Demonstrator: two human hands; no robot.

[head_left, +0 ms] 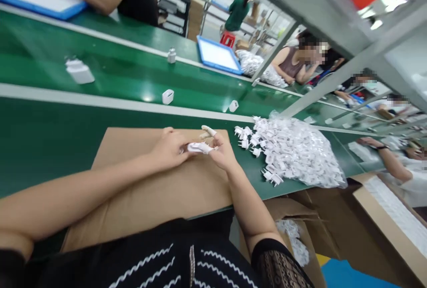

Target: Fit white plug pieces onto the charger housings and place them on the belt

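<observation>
Between my two hands, over the middle of a flat sheet of brown cardboard (150, 190), I hold a small white plastic part (199, 147), smooth and elongated, blurred enough that I cannot tell its exact form. My left hand (170, 148) is curled around its near end, fingers folded in, and my right hand (223, 150) pinches the other end; the right fingertips (209, 130) wear pale rubbery finger cots, one raised above the part. The cardboard is matte with straight edges, lying on a glossy green surface (43, 141) that reflects the ceiling lights. Just right of my right hand sits a heap of white plug pieces (293, 152), small pronged shapes, most bundled in clear crinkled plastic, a few loose ones spilling toward my fingers. Beyond my hands, past a pale stripe, a small rounded white housing (167, 96) and another one (233, 106) stand apart on the green belt, and farther left lies a white charger block (79, 71). To the left of my left hand the cardboard and the green surface lie open. Below my right forearm, off the surface's edge, an open cardboard box (300, 230) holds more white pieces. Other people sit across the belt.
</observation>
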